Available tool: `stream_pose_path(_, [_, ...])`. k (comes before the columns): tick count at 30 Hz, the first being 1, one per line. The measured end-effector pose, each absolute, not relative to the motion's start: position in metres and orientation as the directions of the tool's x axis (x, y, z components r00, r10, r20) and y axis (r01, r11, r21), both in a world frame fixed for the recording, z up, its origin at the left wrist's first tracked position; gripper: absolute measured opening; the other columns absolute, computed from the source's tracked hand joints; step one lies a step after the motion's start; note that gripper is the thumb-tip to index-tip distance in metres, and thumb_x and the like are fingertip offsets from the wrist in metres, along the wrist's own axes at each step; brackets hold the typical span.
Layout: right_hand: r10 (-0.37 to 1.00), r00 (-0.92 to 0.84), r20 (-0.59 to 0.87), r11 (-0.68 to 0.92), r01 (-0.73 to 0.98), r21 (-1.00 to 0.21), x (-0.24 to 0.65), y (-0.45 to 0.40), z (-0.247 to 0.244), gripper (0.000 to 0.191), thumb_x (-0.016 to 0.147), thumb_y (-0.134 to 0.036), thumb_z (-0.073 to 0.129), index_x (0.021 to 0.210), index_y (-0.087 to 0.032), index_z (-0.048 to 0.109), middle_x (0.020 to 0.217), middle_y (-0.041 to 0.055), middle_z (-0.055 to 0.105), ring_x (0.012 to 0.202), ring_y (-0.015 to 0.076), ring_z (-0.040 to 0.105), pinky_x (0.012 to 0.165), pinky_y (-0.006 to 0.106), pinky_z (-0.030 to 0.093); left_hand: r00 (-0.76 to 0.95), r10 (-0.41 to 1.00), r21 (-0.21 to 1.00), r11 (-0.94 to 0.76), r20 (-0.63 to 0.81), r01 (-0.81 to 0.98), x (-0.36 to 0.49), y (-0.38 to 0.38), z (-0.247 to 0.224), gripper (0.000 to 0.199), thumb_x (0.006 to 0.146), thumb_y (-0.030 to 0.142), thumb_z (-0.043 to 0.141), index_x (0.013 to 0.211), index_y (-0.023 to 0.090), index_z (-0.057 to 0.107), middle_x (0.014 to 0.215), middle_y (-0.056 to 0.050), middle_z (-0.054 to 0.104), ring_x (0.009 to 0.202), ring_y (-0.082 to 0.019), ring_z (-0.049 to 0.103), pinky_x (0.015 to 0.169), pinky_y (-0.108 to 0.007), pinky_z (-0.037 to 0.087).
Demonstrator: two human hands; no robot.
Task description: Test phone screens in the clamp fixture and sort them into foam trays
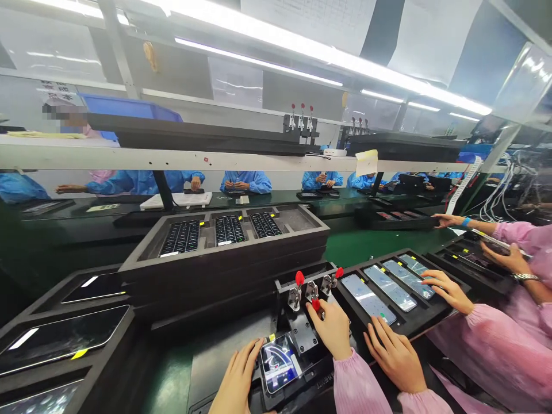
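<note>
My right hand [333, 328] is closed round a red-tipped toggle clamp handle [317, 305] on a black clamping fixture [280, 299]. Two further clamps with red tips stand on the same fixture, one on each side of my fingers. A smartphone [280, 362] with a lit screen and a yellow tab lies in the fixture, its upper part under a dark metal block [304, 335]. My left hand [238, 374] rests along the phone's left edge, fingers stretched out and gripping nothing; its thumb is mostly out of sight.
At right, a co-worker's hands [394, 356] touch phones in a black foam tray [405, 328]. Another person's hand [509, 257] is farther right. Stacked foam trays [228, 270] with dark phones stand behind the fixture; more phones [64, 336] lie at left. A shelf [241, 161] crosses above.
</note>
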State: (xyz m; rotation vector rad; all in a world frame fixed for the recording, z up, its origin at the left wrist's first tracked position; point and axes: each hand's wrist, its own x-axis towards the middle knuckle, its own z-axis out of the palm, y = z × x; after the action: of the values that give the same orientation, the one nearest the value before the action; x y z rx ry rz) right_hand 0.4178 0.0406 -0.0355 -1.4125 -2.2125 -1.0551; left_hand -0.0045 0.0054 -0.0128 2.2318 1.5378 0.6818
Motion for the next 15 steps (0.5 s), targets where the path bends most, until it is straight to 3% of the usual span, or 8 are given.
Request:
stream_pose_path(7, [0.645, -0.449, 0.619, 0.245, 0.888, 0.389, 0.423, 0.045, -0.048, 0.039, 0.086, -0.007, 0.041, 0.123, -0.017, 0.049, 0.133, 0.0129, 0.047, 0.126, 0.0246, 0.04, 0.091, 0.038, 0.037, 0.325, 0.926, 0.523, -0.377, 0.194, 0.765, -0.003, 0.005, -0.009, 0.103, 0.055, 0.029, 0.073, 0.142, 0.026, 0.016, 0.146, -0.01, 0.03, 0.131, -0.033, 0.03, 0.109, -0.051, 0.023])
stream_pose_path(15, [0.631, -0.43, 0.645, 0.21, 0.896, 0.392, 0.431, 0.052, -0.06, 0.062, 0.083, -0.001, 0.033, 0.142, -0.012, 0.019, 0.134, 0.0107, 0.046, 0.122, 0.0159, 0.045, 0.106, 0.032, 0.032, 0.319, 0.928, 0.529, -0.372, 0.193, 0.763, -0.003, 0.005, -0.009, 0.105, 0.055, 0.029, 0.073, 0.142, 0.027, 0.016, 0.146, -0.008, 0.031, 0.132, -0.033, 0.029, 0.11, -0.05, 0.024])
